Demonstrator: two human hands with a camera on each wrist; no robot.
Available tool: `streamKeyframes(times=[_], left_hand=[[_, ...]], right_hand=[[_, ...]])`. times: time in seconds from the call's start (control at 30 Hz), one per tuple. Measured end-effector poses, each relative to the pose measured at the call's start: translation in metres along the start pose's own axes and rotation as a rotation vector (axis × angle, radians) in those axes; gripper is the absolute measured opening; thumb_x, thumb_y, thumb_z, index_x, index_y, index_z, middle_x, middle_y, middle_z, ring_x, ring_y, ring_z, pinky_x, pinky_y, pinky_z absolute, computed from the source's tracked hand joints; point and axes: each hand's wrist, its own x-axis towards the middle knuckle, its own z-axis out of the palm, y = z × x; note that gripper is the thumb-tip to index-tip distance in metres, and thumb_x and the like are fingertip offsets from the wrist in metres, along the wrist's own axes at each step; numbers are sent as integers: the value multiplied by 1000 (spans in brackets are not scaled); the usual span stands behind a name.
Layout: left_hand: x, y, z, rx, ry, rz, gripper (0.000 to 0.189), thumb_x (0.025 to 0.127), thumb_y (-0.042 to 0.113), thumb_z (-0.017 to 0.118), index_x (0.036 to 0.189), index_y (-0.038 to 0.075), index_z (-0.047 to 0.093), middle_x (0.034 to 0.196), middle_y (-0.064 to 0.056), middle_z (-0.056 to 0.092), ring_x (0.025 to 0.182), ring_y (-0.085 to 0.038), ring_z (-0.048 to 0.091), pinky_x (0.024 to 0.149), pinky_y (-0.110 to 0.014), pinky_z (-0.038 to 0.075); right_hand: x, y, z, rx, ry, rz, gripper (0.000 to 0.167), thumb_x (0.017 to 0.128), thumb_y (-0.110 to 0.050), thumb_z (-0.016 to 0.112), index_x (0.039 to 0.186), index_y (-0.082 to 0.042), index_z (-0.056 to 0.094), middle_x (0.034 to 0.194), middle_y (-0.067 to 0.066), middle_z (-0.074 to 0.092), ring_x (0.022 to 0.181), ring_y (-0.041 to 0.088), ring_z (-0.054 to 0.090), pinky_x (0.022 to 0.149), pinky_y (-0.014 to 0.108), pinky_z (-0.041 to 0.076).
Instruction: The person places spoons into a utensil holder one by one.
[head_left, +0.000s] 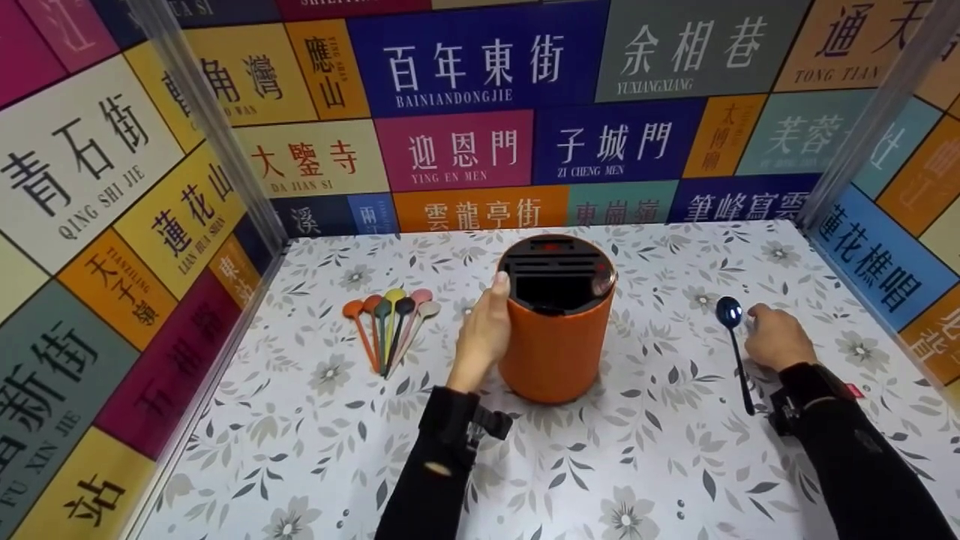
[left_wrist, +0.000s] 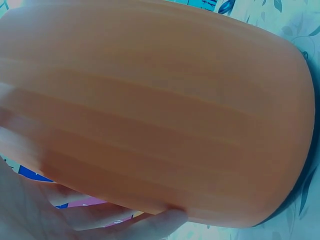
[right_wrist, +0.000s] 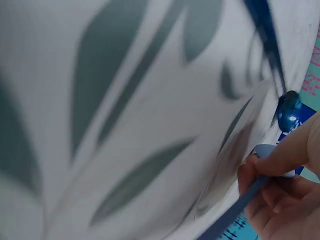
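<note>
An orange cylindrical knife block (head_left: 553, 352) with a black slotted top stands upright mid-table. My left hand (head_left: 484, 330) holds its left side, a digit reaching the top rim; in the left wrist view the fingers (left_wrist: 150, 225) rest along its wall. On the right, a dark blue spoon (head_left: 730, 315) lies on the table, bowl pointing away. Just right of it is my right hand (head_left: 780, 337). The right wrist view shows this hand pinching a grey-blue spoon (right_wrist: 235, 207) by its handle, which the hand hides in the head view. The dark blue spoon (right_wrist: 289, 112) appears beyond.
Several coloured spoons (head_left: 386, 330) lie fanned out on the left of the table, handles converging toward me. The white flowered tabletop (head_left: 637, 465) is bounded by a back wall (head_left: 457, 150) and side walls of coloured street-name panels.
</note>
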Motion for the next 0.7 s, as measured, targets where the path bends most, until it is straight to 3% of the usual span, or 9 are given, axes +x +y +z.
streamKeyframes(times=[0.1, 0.23, 0.33, 0.5, 0.7], left_hand=[[0, 0, -1, 1, -2, 13, 92, 103, 75, 11, 151, 10, 57, 154, -11, 55, 139, -39, 52, 115, -55, 39], [-1, 0, -1, 11, -3, 18, 94, 102, 76, 9, 151, 11, 56, 154, -12, 55, 138, -40, 52, 114, -55, 39], [0, -1, -1, 16, -5, 17, 93, 103, 75, 10, 151, 11, 57, 153, -12, 55, 138, -41, 52, 113, -56, 39], [0, -1, 0, 14, -16, 26, 92, 104, 74, 11, 150, 9, 57, 153, -13, 55, 137, -41, 53, 113, -55, 40], [0, -1, -1, 14, -5, 20, 99, 100, 79, 7, 149, 9, 58, 152, -14, 56, 137, -41, 53, 113, -56, 40]], right_hand=[[0, -3, 2, 64, -9, 46, 55, 82, -4, 56, 132, 18, 46, 120, 46, 52, 104, 59, 53, 88, 69, 45], [1, -7, 5, 123, -49, 110, 56, 87, -12, 53, 131, 21, 44, 122, 46, 52, 105, 57, 53, 90, 63, 47], [-1, -10, 6, 133, -57, 144, 47, 87, -16, 55, 121, 17, 50, 115, 41, 56, 103, 53, 56, 85, 54, 49], [-5, -14, 5, 147, -8, 172, 35, 86, -21, 65, 104, 6, 51, 98, 27, 57, 87, 41, 57, 66, 36, 44], [-2, -34, 1, 180, 81, 134, 24, 91, -20, 60, 84, -3, 47, 75, 11, 48, 68, 30, 50, 58, 35, 38]])
